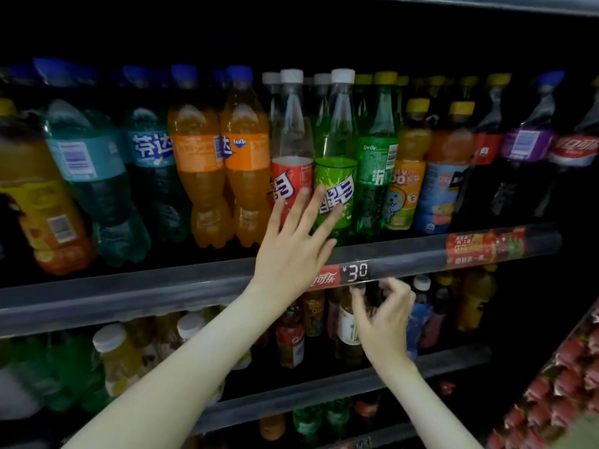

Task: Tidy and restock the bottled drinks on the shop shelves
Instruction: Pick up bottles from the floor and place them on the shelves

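On upper shelf (162, 286), left hand (291, 251) spread over clear bottles (338, 131) (glossy labels), right hand (385, 315) pinching dark bottle (372, 294)

Left hand (293, 241) raised, fingers straight and spread — right hand (385, 315) lower, fingers curled, seemingly pinching.

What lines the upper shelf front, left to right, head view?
Yellow-label juice bottle, teal bottle, teal Fanta bottle, orange Fanta bottle, second orange Fanta bottle, red-label bottle, green-label bottle, Sprite bottle, cartoon-label juice bottle, blue-label juice bottle, purple-label bottle, Coca-Cola bottle. Left hand touches the red-label and green-label ones; right hand pinches a lower-shelf bottle.
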`<move>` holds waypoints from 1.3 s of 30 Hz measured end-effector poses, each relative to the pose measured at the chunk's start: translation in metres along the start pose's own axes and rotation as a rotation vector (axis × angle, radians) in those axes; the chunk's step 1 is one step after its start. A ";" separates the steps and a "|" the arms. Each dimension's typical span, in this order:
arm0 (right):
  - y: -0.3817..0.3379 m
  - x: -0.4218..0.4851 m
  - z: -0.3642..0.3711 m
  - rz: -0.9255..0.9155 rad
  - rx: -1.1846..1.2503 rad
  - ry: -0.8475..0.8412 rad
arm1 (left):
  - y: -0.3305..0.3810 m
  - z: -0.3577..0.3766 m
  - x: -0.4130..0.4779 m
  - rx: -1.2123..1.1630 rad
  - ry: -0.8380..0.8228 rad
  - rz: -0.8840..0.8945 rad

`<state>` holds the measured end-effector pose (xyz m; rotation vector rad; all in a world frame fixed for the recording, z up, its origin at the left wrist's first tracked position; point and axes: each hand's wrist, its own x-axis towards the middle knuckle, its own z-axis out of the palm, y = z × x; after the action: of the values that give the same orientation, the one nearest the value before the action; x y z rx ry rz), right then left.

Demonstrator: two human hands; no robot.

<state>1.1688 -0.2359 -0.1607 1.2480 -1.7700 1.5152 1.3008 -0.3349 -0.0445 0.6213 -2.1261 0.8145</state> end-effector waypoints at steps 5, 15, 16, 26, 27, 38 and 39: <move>0.032 -0.022 0.014 0.344 -0.121 -0.365 | 0.004 0.006 0.011 0.090 -0.028 0.112; 0.045 -0.031 0.025 0.413 0.050 -0.676 | 0.011 0.004 0.009 0.076 -0.144 0.090; 0.044 -0.034 0.025 0.426 0.102 -0.713 | 0.012 0.003 0.009 0.059 -0.155 0.089; -0.003 -0.056 -0.036 0.267 0.281 -0.699 | 0.022 -0.029 -0.115 -0.571 -0.225 0.039; -0.015 -0.050 -0.043 0.251 0.305 -0.686 | 0.022 -0.034 -0.131 -0.681 -0.323 -0.057; -0.194 -0.037 -0.040 0.178 0.674 -0.761 | -0.062 -0.109 -0.192 -1.126 -0.523 -0.487; -0.212 -0.041 -0.034 0.188 0.710 -0.780 | -0.076 -0.120 -0.201 -1.106 -0.505 -0.513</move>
<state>1.3658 -0.1829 -0.0809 2.3233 -1.8688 2.0413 1.5269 -0.2673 -0.1164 0.7141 -2.2577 -0.8565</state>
